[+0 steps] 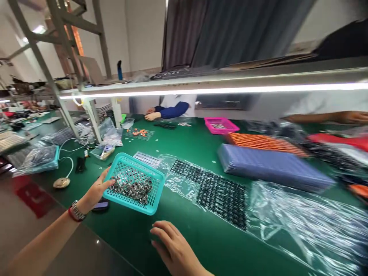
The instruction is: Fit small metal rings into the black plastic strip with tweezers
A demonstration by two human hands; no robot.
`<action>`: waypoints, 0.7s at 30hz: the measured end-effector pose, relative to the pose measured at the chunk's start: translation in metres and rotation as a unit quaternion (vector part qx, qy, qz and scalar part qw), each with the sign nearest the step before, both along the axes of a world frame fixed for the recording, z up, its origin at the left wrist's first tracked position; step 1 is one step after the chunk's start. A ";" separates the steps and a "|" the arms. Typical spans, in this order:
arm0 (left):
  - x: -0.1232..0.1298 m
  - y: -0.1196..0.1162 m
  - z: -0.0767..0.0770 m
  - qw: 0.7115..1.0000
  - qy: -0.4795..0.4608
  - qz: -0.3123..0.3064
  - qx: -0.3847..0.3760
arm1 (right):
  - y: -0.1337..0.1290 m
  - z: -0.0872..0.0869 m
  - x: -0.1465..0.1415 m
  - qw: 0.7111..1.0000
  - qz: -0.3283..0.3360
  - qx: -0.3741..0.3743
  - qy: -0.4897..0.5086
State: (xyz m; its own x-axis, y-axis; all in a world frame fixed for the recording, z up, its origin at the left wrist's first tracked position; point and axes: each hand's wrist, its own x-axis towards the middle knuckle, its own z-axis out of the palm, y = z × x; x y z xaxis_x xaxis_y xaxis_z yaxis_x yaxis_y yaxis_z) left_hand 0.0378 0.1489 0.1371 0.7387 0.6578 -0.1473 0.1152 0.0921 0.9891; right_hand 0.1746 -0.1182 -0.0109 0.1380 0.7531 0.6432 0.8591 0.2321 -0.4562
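Observation:
My left hand (96, 191) grips the left edge of a turquoise perforated basket (156, 195), thumb over the rim. Many small metal rings (138, 189) lie in the basket, which is tilted above the green table. My right hand (172, 241) is below and to the right of the basket, fingers curved and apart from the thumb, holding nothing. Right of the basket, black gridded pieces (221, 195) lie on clear plastic. A small white rack (146, 159) sits just behind the basket.
Stacked bluish plastic trays (273, 165), an orange-black bundle (264, 142) and clear plastic bags (304, 218) lie at right. A pink basket (221, 125) stands farther back. Across the table, a person's hands (153, 114) are at work. A lit shelf (201, 82) spans above.

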 end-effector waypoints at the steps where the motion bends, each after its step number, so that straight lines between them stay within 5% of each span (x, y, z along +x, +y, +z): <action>1: -0.005 0.003 0.000 1.000 -0.003 0.001 0.009 | 0.005 -0.004 -0.006 0.999 0.026 -0.034 0.003; 6: -0.012 0.007 -0.001 0.999 -0.005 -0.025 0.042 | 0.034 -0.003 -0.026 0.981 0.096 -0.166 -0.002; 13: 0.000 0.007 0.004 0.991 -0.006 -0.065 0.118 | 0.058 0.016 -0.036 0.945 0.109 -0.308 0.001; 21: 0.024 -0.009 0.007 0.969 0.004 -0.114 0.221 | 0.047 0.020 -0.027 0.930 0.111 -0.349 0.019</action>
State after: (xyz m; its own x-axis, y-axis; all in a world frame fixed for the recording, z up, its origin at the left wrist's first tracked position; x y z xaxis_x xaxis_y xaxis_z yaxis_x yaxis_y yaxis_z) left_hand 0.0621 0.1400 0.1439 0.8717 0.4785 0.1053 0.0907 -0.3688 0.9251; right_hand 0.1478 -0.0714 0.0086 -0.0591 0.9981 -0.0163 0.8053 0.0380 -0.5916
